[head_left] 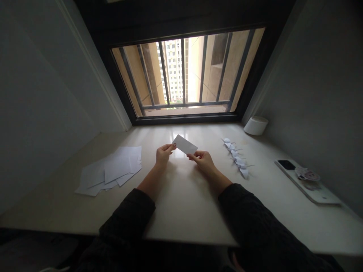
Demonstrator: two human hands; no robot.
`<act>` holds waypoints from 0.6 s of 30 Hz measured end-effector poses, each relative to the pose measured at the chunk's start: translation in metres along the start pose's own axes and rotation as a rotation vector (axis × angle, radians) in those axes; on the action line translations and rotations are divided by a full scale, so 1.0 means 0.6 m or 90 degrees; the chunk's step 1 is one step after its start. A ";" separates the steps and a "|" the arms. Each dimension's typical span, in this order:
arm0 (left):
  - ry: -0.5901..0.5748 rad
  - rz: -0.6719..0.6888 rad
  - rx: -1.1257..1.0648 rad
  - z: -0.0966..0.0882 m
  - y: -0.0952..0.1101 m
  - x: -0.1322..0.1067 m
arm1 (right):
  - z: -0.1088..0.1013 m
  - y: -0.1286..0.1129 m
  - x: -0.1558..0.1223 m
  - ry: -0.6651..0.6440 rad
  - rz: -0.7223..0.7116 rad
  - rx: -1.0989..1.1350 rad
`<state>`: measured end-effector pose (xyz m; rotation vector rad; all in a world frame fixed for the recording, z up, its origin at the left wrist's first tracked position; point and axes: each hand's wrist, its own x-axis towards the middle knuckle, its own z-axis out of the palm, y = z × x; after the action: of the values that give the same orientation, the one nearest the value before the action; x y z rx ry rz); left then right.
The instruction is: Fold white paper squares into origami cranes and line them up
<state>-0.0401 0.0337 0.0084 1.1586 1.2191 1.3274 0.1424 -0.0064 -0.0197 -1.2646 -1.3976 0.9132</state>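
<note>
Between my two hands is a small white rectangle of paper [185, 144], held up above the white tabletop and tilted down to the right. My left hand [164, 154] pinches its left end between thumb and fingers. At its lower right corner, my right hand [203, 160] grips the paper the same way. Loose white paper sheets [117, 166] lie in an overlapping pile to the left. Over on the right, several small folded paper pieces [235, 155] with thin pointed ends stand in a slanting row.
A phone [304, 181] with a round grip on its back lies at the right, near the wall. Behind it stands a white cylindrical object [255, 125] in the back corner. A dark-framed window [184, 120] with bars closes off the far side of the table [187, 215].
</note>
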 end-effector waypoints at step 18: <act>-0.151 0.099 0.072 0.009 -0.013 -0.003 | -0.033 0.021 0.019 0.143 0.039 0.030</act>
<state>-0.0343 0.0324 0.0010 1.4724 1.0585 1.2056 0.1652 0.0053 -0.0255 -1.3369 -1.1616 0.8132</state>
